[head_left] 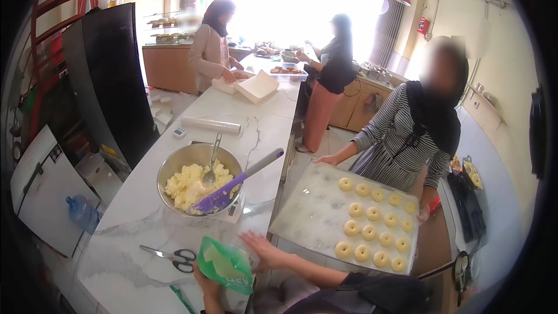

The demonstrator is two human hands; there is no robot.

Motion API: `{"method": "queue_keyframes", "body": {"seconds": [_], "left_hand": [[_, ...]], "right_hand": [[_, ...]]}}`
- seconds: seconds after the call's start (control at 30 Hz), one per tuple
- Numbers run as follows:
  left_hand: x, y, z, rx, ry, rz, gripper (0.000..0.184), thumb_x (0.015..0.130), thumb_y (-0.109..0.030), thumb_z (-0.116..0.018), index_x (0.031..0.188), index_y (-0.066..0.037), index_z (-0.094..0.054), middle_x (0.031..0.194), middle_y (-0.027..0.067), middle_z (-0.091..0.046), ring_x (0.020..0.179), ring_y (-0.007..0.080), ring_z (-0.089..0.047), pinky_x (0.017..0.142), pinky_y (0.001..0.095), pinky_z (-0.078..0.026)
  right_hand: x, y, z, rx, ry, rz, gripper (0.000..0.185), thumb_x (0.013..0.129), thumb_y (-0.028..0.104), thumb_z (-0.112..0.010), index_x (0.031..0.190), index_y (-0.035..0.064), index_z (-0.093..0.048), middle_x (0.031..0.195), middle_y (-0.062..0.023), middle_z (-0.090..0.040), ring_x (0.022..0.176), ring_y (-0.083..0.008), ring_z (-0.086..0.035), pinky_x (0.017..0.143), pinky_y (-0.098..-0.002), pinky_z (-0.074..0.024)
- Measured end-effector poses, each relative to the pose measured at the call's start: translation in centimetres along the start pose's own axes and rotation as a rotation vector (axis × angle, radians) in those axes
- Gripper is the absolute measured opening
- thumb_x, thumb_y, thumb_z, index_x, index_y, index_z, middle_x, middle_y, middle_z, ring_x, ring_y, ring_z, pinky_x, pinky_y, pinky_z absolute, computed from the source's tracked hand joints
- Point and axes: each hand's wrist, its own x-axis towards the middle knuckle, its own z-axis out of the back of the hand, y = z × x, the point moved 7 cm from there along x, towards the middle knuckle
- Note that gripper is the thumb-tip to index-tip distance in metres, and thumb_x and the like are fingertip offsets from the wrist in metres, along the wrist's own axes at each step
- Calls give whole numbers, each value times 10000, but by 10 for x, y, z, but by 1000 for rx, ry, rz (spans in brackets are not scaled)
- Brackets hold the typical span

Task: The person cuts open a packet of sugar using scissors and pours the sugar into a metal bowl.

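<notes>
My left hand [207,282] is closed around the side of a green plastic pouch [228,267] with pale lettering, held upright over the counter's front edge. Just right of the pouch, my right hand [265,250] has its fingers stretched out, slightly blurred; whether it touches the pouch I cannot tell. Black-handled scissors [174,256] lie left of the pouch. Beyond them a steel bowl [164,188] of pale yellow, butter-like lumps stands on a white scale [233,211]. A purple spatula [218,199] and a metal spoon [213,160] rest in the bowl.
At right a person in stripes [407,134] holds a large tray [308,197] of ring-shaped dough beside the marble counter [116,267]. Plastic wrap [210,124] and a small timer [179,132] lie behind the bowl. Two people work at the far end near a white box [257,86].
</notes>
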Motion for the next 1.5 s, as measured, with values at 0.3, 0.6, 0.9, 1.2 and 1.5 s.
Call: {"method": "queue_keyframes", "body": {"seconds": [0.3,0.6,0.9,1.2,1.5], "left_hand": [[-7,13,-10,-302,34,14,455,722,-94,-674,1124,-27,-471,1014,63,-563,885,152,-551,786,293,-453],[-15,53,11,-200,37,-68,685,638,-108,-690,1239,24,-389,1154,108,-494,1028,207,-485,920,305,-367],[-11,27,11,-232,94,-174,674,555,-96,-712,1169,16,-458,1058,88,-541,954,190,-516,860,294,-408],[-7,22,9,-302,97,-171,677,560,-103,-754,1161,15,-467,1039,92,-560,933,194,-527,849,307,-414],[-8,27,11,-262,58,-167,674,556,-44,-729,1173,2,-464,1048,91,-555,934,201,-529,847,294,-417]], "right_hand": [[-168,-40,152,1283,-581,931,411,900,391,-457,1147,62,-453,869,-134,-627,1041,-341,-528,1090,-494,-60],[-314,57,42,1144,-774,274,512,812,69,-600,1264,63,-360,693,-70,-607,719,-227,-634,1018,-412,-250],[-268,234,-33,932,271,272,620,815,33,-599,1363,53,-308,709,-48,-544,667,-151,-529,663,-273,-430],[-247,282,-77,1050,428,431,318,898,225,-525,1128,11,-577,1098,-146,-544,1003,-240,-521,834,-343,-429],[-259,206,-40,167,-327,169,1071,633,513,-713,1420,134,-93,1427,-217,-79,1329,-347,-76,1064,-489,-67]]}}
